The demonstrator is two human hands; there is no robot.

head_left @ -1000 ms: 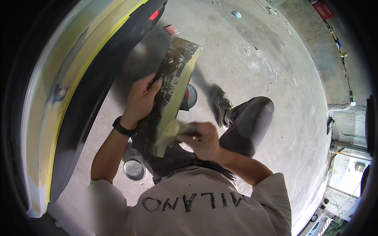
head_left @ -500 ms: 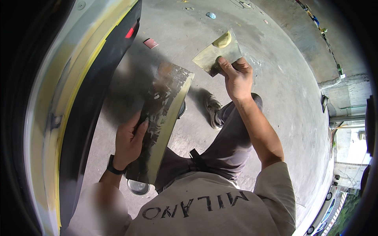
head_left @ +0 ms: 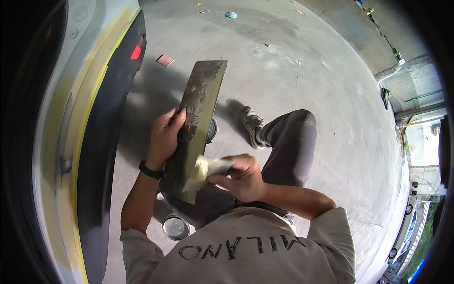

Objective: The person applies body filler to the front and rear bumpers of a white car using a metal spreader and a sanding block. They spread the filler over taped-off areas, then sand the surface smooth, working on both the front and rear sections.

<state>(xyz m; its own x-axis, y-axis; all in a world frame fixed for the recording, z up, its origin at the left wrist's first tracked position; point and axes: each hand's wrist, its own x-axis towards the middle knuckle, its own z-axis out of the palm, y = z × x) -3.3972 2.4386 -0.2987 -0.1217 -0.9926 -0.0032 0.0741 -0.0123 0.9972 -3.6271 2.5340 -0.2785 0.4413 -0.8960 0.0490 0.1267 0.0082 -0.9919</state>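
Observation:
My left hand [head_left: 164,137] is closed on the left edge of a long, flat putty board [head_left: 201,94], its thumb lying on top. The board is dark and stained, with a pale yellow-green band of filler along its right side. My right hand [head_left: 246,180] grips a flat putty spreader [head_left: 220,164], slightly smeared by motion. A lump of pale yellow putty [head_left: 201,168] sits on the spreader's end, over the board's lower right part. Whether the spreader's edge touches the board I cannot tell.
Close on my left stands a vehicle body panel [head_left: 87,109] with yellowish patches, beside a black bumper [head_left: 101,142] with a red reflector [head_left: 137,49]. A round tin [head_left: 176,228] stands by my leg. A dark can [head_left: 213,130] shows partly behind the board. A pink pad [head_left: 165,60] lies farther off.
My right hand has come down and left with the spreader, from above the floor to the board's lower end. My left hand and the board have moved up slightly, and the board stands steeper.

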